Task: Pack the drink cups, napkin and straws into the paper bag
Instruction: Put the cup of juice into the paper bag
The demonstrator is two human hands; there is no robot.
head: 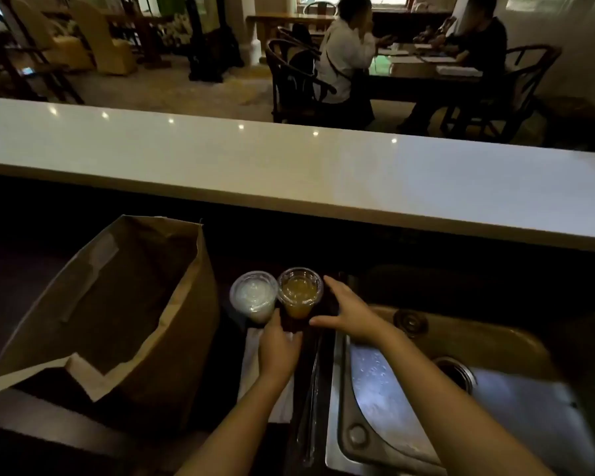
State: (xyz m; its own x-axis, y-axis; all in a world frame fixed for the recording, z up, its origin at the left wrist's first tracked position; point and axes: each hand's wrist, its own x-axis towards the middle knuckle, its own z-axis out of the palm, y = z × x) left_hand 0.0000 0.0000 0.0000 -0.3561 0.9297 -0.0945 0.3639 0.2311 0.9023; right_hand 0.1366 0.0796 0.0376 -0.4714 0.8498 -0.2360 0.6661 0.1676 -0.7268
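Note:
Two lidded clear cups stand side by side on the dark lower counter: a milky white drink cup (254,297) on the left and an orange drink cup (299,293) on the right. My left hand (278,348) reaches between their bases, its fingers apart and touching the white cup's lower side. My right hand (349,314) is spread open around the right side of the orange cup, holding nothing. A white napkin (251,369) lies under my left forearm. Wrapped straws (311,400) lie beside it. The open brown paper bag (128,304) stands at the left.
A steel sink (409,383) with a drain sits just right of the cups. A raised white countertop (289,166) runs across behind them. Beyond it, two people sit at a table with chairs.

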